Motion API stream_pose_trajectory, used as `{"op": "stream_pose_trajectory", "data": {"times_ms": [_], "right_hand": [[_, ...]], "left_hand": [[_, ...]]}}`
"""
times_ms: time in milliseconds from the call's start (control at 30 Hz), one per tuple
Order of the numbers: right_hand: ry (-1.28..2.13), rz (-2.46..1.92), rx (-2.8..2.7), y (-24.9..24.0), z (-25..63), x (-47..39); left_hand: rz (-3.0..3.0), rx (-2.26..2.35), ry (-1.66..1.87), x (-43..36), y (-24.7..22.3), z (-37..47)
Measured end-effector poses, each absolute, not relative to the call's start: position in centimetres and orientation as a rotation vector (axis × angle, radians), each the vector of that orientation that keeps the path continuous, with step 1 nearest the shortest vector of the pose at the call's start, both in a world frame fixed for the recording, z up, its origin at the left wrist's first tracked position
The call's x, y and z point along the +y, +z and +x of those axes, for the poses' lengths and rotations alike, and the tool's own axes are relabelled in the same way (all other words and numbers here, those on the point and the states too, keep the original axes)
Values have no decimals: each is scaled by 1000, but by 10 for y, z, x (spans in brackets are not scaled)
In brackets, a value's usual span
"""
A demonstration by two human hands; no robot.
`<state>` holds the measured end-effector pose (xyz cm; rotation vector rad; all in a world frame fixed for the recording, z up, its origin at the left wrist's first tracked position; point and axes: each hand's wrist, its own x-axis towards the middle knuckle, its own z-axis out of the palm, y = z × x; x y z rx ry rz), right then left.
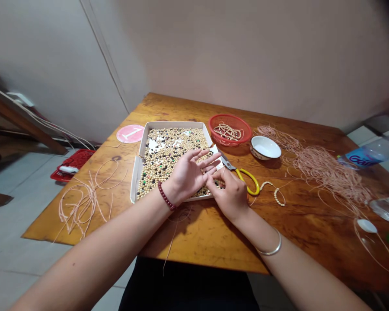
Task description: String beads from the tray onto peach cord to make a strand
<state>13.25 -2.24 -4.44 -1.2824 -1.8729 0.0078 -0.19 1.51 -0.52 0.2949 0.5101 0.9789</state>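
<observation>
My left hand (189,175) is palm up with its fingers spread over the near part of a white tray (135,179) of beige, black and a few coloured beads (165,162). Just right of it, my right hand (230,190) has thumb and index finger pinched close to the left fingertips; what they hold is too small to make out. A thin pink cord (170,248) hangs over the table's front edge below the hands. Yellow-handled scissors (253,183) lie beyond my right hand, beside a short string of beige beads (275,194).
Behind the scissors stand a red basket (212,134) with strung beads and a white bowl (267,147). Pink cord bundles (330,170) cover the right side, near a bottle (363,157). More cords (84,203) lie at left on the wooden table (194,242), below a pink disc (129,134).
</observation>
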Motion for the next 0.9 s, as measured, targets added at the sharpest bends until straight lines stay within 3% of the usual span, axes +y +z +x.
{"op": "stream_pose_trajectory", "data": {"times_ms": [600,900], "right_hand": [[45,-1307,-1962,-41,133,-25],[-109,-1297,-2059,-39,133,-21]], "left_hand": [[289,539,907,15,-3,-2],[401,590,864,13,0,-3]]}}
